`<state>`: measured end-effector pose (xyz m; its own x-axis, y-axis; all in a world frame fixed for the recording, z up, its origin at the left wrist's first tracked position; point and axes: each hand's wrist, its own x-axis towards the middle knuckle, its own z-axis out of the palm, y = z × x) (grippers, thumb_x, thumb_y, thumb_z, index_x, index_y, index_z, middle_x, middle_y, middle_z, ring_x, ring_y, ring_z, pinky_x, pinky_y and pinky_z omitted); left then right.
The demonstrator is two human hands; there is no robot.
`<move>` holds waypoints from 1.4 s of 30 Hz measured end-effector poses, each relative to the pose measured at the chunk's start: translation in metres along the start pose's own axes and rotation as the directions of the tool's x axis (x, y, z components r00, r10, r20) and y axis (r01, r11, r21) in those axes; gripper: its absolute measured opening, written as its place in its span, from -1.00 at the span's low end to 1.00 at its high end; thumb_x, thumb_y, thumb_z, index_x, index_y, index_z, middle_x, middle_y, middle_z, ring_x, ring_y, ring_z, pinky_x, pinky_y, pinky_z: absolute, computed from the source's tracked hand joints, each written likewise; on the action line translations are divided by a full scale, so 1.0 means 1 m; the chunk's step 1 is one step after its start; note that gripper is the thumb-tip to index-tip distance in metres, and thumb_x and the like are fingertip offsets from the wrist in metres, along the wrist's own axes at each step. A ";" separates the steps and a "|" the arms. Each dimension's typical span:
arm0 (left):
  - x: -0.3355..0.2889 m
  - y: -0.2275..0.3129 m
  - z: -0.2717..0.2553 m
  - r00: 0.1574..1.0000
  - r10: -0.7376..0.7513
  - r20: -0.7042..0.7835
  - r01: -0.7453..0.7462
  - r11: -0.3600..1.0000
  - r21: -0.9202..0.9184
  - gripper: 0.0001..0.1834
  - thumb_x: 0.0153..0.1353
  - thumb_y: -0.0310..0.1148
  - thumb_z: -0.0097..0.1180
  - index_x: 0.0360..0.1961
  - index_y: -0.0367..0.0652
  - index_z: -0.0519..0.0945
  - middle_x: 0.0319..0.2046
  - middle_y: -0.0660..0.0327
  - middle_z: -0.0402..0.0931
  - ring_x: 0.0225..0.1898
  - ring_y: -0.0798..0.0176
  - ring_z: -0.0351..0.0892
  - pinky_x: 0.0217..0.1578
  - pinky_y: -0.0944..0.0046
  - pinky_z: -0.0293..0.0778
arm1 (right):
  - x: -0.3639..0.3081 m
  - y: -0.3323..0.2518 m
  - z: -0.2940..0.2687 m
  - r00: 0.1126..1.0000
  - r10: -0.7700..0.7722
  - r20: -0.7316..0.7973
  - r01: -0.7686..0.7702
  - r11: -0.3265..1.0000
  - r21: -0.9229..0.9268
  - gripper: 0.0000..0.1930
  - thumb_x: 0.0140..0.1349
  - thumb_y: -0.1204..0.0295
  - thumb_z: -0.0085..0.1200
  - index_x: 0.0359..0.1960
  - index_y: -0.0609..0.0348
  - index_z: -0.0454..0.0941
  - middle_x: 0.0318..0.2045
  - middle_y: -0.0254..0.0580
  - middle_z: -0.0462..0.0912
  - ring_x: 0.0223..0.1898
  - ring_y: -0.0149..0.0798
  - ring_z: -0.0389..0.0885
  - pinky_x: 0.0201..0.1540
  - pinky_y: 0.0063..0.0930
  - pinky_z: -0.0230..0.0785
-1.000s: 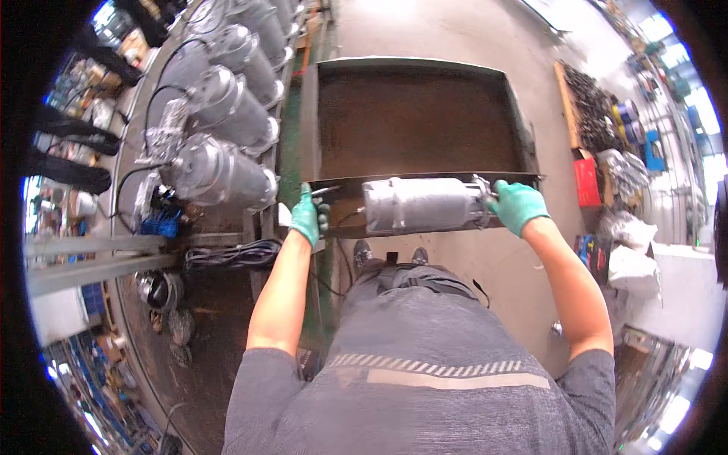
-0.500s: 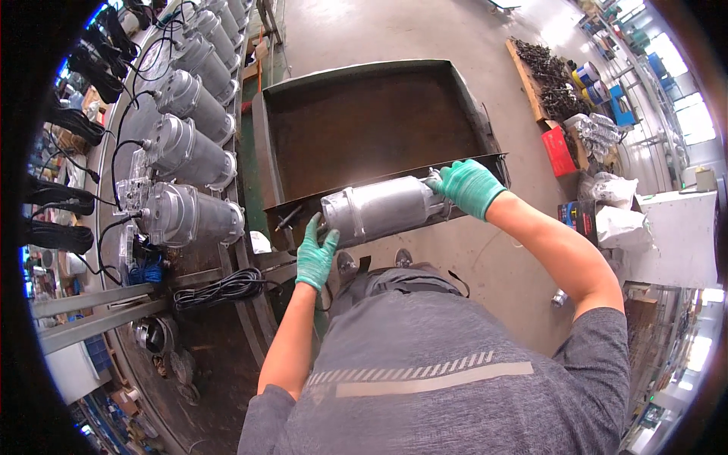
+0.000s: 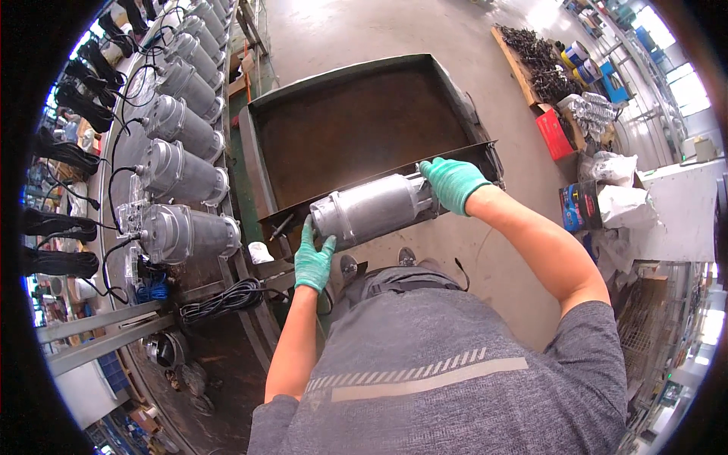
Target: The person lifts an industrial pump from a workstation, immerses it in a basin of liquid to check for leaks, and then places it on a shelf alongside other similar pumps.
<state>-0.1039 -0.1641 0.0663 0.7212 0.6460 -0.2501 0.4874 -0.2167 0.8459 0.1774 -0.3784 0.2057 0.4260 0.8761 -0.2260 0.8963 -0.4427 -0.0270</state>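
A silver cylindrical pump body (image 3: 371,209) lies slantwise across the near edge of a large open metal tank (image 3: 262,163). Its right end sits slightly farther from me than its left end. My left hand (image 3: 312,262), in a green glove, cups the pump's left end, with thumb and fingers on either side of the rim. My right hand (image 3: 453,184), also gloved in green, is closed on the fittings at the right end, and its fingertips are partly hidden there. The pump's underside is out of sight.
Several similar pumps (image 3: 189,233) with black cables line the bench at left. A coiled black cable (image 3: 221,300) and a white cup-like thing (image 3: 260,252) lie near my left arm. At right are a red box (image 3: 556,135), dark metal parts (image 3: 531,61) and white bags (image 3: 623,206).
The whole view has shifted and turned slightly. Both hands keep their hold on the pump, which stays at the tank's near edge with little visible movement.
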 end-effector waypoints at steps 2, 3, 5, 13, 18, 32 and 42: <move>-0.001 0.004 -0.002 1.000 -0.017 -0.004 0.017 1.000 0.017 -0.12 0.27 -0.30 0.34 0.54 0.06 0.15 0.24 -0.11 0.54 0.24 -0.05 0.58 0.20 0.07 0.48 | 0.000 0.001 -0.001 1.000 -0.020 0.006 0.020 1.000 0.007 -0.72 0.31 0.35 0.10 -0.02 0.24 0.54 -0.16 0.09 0.74 -0.16 0.09 0.76 -0.06 -0.11 0.59; -0.001 0.003 -0.001 1.000 -0.017 -0.003 0.017 1.000 0.020 -0.12 0.27 -0.30 0.34 0.54 0.06 0.15 0.24 -0.11 0.54 0.24 -0.05 0.58 0.20 0.07 0.48 | 0.001 -0.003 -0.006 0.994 0.079 0.073 -0.084 0.994 0.074 -0.71 0.32 0.33 0.09 -0.02 0.24 0.54 -0.17 0.09 0.74 -0.16 0.09 0.76 -0.07 -0.10 0.59; -0.002 0.002 0.001 0.999 0.029 -0.039 -0.027 0.998 0.051 -0.14 0.26 -0.31 0.35 0.53 0.05 0.18 0.22 -0.11 0.56 0.21 -0.05 0.61 0.18 0.07 0.50 | -0.001 -0.011 -0.021 0.964 0.220 0.147 -0.237 0.966 0.107 -0.70 0.36 0.26 0.04 -0.03 0.22 0.56 -0.20 0.09 0.75 -0.16 0.09 0.76 -0.10 -0.07 0.59; -0.003 0.010 0.002 0.998 -0.023 -0.062 0.025 0.999 0.025 -0.16 0.25 -0.35 0.34 0.52 0.10 0.22 0.17 -0.10 0.60 0.16 -0.06 0.65 0.11 0.05 0.54 | 0.002 0.000 0.007 0.993 0.106 0.045 -0.112 0.983 0.147 -0.68 0.14 0.57 0.22 -0.04 0.27 0.54 -0.24 0.15 0.75 -0.14 0.18 0.74 -0.10 -0.06 0.60; -0.005 0.024 -0.005 0.999 -0.039 -0.030 0.041 0.996 0.080 -0.14 0.25 -0.39 0.33 0.53 0.20 0.21 0.15 -0.11 0.62 0.16 -0.05 0.65 0.12 0.06 0.55 | 0.008 0.001 0.012 0.984 0.148 0.096 -0.167 0.956 0.241 -0.69 0.28 0.37 0.15 0.01 0.24 0.51 -0.20 0.16 0.70 -0.13 0.18 0.69 -0.09 -0.06 0.56; -0.001 0.013 -0.003 1.000 0.010 -0.016 -0.010 0.999 0.041 -0.14 0.24 -0.38 0.35 0.53 0.22 0.23 0.17 -0.09 0.61 0.19 -0.01 0.63 0.16 0.08 0.51 | -0.015 0.041 -0.006 0.964 0.057 -0.260 0.038 0.938 0.344 -0.83 0.08 0.50 0.24 -0.26 0.18 0.63 -0.26 0.09 0.62 -0.16 0.12 0.64 -0.06 -0.14 0.54; -0.004 0.033 -0.003 1.000 0.001 -0.010 -0.001 0.999 0.044 -0.14 0.26 -0.49 0.31 0.52 0.19 0.21 0.05 -0.11 0.66 -0.06 0.06 0.72 -0.05 0.10 0.61 | -0.093 0.194 0.134 0.428 0.904 0.014 -0.213 0.086 0.973 -0.85 0.31 0.54 0.20 -0.20 0.36 0.51 -0.41 -0.07 0.70 -0.47 -0.25 0.74 -0.40 -0.35 0.67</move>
<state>-0.0920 -0.1716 0.0969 0.7170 0.6528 -0.2446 0.5080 -0.2491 0.8245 0.2950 -0.5711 0.0912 0.9904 -0.0281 -0.1350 -0.1346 -0.4107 -0.9018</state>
